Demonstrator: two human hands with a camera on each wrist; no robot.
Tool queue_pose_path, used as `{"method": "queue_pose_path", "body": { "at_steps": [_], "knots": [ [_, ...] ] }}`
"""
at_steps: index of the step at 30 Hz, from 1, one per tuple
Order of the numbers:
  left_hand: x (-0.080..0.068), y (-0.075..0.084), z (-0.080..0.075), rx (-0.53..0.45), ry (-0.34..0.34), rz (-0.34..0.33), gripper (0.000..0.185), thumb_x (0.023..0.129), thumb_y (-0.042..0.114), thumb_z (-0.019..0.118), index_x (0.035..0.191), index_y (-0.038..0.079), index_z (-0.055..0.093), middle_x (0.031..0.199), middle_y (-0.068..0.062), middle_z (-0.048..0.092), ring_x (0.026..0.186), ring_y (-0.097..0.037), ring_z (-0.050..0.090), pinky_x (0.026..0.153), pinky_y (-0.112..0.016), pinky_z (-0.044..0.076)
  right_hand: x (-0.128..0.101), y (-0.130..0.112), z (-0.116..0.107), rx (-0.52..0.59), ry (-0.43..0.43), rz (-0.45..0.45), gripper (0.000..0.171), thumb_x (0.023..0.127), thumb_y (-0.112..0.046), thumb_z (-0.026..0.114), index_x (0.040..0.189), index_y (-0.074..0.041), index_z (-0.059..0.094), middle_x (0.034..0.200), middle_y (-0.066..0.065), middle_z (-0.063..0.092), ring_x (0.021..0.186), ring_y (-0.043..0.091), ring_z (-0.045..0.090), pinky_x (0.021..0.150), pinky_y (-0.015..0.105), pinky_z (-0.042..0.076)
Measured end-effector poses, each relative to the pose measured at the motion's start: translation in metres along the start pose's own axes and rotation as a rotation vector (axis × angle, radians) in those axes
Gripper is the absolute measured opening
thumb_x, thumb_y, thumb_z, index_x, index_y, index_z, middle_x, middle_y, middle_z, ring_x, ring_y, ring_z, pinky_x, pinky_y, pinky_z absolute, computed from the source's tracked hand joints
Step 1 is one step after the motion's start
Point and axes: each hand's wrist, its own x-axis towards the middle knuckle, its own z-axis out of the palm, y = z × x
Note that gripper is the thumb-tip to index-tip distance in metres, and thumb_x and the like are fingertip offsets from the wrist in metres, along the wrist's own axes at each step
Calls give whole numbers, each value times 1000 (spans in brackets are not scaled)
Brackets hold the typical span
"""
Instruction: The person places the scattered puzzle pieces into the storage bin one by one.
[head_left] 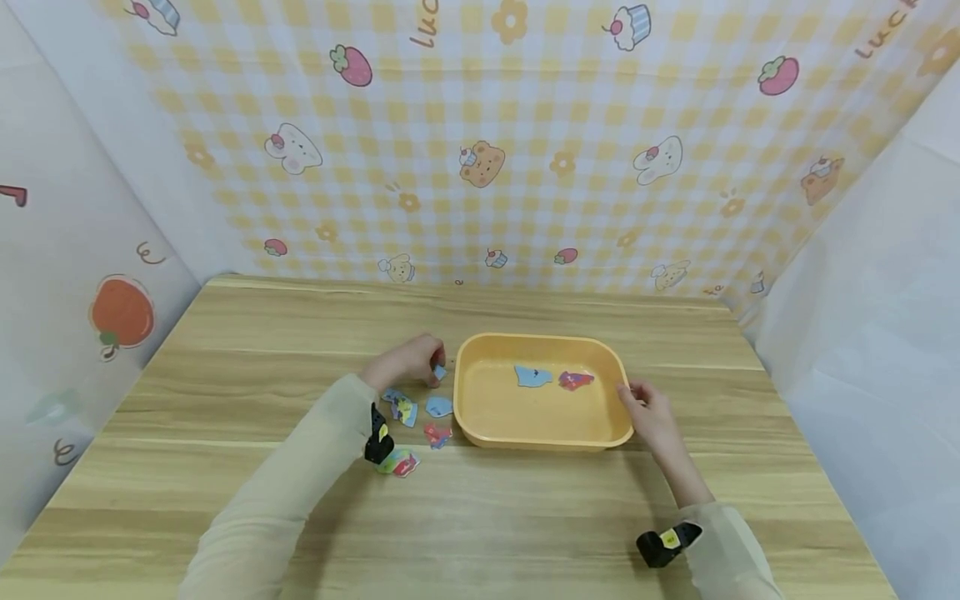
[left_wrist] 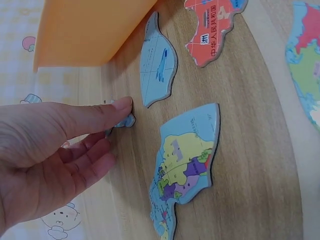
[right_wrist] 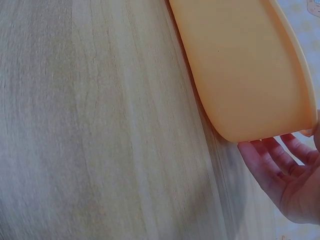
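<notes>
My left hand [head_left: 414, 360] pinches a small blue map puzzle piece [left_wrist: 125, 121] between thumb and fingers, just left of the yellow plastic tray [head_left: 517, 421]. Around that hand lie a pale blue piece [head_left: 439, 407], a red piece [head_left: 437, 435], a multicoloured map piece [head_left: 402, 408] and a green and red one [head_left: 399, 463]. My right hand [head_left: 649, 410] holds the tray's right end by its rim; in the right wrist view its fingers [right_wrist: 265, 157] touch the outer wall. Inside the tray rest a blue piece [head_left: 532, 377] and a red-purple piece [head_left: 576, 381].
The wooden table [head_left: 480, 517] extends in front of the tray and to both sides. A yellow checked cloth [head_left: 420, 225] hangs behind the table, with pale sheets at left and right. Black cameras are strapped to both wrists.
</notes>
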Motion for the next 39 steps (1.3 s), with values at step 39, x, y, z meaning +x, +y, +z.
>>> {"method": "queue_pose_path", "body": {
  "at_steps": [39],
  "knots": [
    [-1,6,-18,-102,139,72,20,88,1,56,107,-7,59,107,-21,63,94,-27,60,82,-33,53,0,1,0,24,5,-1,41,97,-24,47,119,10,52,103,22,58,73,-2,52,62,11,47]
  ]
}}
